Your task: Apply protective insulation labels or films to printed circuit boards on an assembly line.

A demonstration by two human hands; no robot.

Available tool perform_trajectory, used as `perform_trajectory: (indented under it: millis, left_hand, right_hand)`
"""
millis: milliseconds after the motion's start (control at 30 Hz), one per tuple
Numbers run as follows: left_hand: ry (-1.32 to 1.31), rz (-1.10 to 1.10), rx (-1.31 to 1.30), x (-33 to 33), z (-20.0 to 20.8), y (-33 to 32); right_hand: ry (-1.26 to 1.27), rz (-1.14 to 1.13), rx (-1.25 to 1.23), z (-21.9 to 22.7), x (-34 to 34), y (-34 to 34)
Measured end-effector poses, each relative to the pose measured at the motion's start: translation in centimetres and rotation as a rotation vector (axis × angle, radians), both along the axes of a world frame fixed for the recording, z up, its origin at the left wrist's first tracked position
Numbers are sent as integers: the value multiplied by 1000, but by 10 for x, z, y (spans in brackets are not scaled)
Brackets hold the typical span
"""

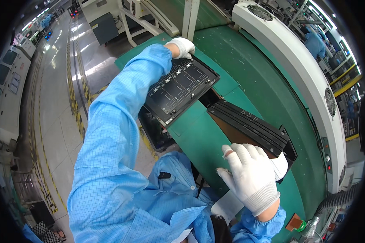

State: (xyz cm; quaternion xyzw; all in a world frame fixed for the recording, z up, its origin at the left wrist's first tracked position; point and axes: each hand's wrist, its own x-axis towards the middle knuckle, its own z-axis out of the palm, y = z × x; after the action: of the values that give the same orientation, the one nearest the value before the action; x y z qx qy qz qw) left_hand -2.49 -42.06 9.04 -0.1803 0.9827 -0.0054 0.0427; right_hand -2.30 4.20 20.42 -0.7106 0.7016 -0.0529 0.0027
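Observation:
A flat black fixture tray [185, 104] with white line markings and small metal posts around its rim lies on the green work surface [196, 131]. My left hand [183, 47], in a white glove, is at the tray's far corner with its fingers curled down. What those fingers hold, if anything, is hidden. In a white glove with bare fingertips, my right hand [251, 174] hovers over the green surface, palm down, fingers stretched out and apart. Just beyond it stands a black slotted rack [253, 123] with long ribs and a brown inner face. White material [278, 165] shows at the rack's near end, partly behind the hand.
A green conveyor belt [280, 77] runs along the right, bordered by a white curved housing [308, 60] with fans. A dark bin [154, 131] sits below the tray's left edge. A brown block [295, 222] lies at lower right. Striped floor tape [74, 93] marks the aisle.

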Motion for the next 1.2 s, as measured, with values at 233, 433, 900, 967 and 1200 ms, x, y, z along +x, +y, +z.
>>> perform_trajectory:
  millis: [233, 433, 900, 967, 1200]
  left_hand:
    - [95, 133, 18, 32, -15, 50]
    - [189, 248, 57, 27, -40, 48]
    - [1002, 12, 48, 72, 12, 96]
    - [1051, -56, 163, 73, 21, 111]
    - [911, -296, 560, 52, 31, 165]
  right_hand:
    - [-120, -72, 2, 10, -28, 49]
    - [-146, -163, -82, 12, -36, 70]
    - [-214, -24, -285, 37, -66, 8]
    - [-270, 3, -364, 29, -70, -42]
    - [-579, -247, -199, -35, -95, -168]
